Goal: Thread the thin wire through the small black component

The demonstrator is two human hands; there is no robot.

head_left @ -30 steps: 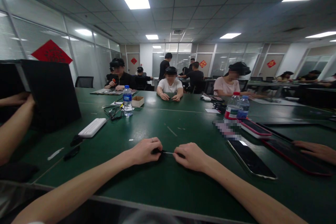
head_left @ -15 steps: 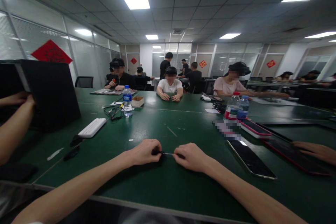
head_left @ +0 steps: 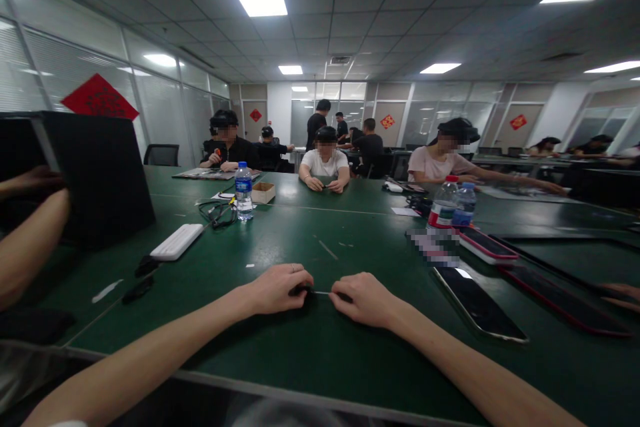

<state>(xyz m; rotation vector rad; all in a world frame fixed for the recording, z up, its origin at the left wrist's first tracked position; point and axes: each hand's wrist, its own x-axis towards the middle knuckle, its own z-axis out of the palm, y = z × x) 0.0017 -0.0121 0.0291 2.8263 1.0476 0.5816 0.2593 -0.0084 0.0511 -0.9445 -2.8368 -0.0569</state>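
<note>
Over the green table (head_left: pixel 320 233), close to its front edge, my left hand (head_left: pixel 281 288) is closed round a small black object (head_left: pixel 301 291), mostly hidden by the fingers. A thin pale strand or rod (head_left: pixel 321 293) spans the short gap to my right hand (head_left: pixel 365 301). My right fingertips are pinched at its other end, with a dark bit (head_left: pixel 344 296) showing among them. Whether the dark bits belong to one thing I cannot tell. Right of my right hand lies a phone (head_left: pixel 477 303) with a dark screen.
A white power strip (head_left: pixel 177 242) and a blue-labelled water bottle (head_left: pixel 244 192) stand to the left, near a small box (head_left: pixel 263 193). Two bottles (head_left: pixel 443 203) and a red-edged phone (head_left: pixel 487 245) are at right. A black panel (head_left: pixel 97 180) rises at left, beside another person's arm (head_left: pixel 35 233).
My left fingers have shifted slightly, covering more of the black object. My right hand stays put. At the right edge, a neighbour's hand has drawn back to the right.
</note>
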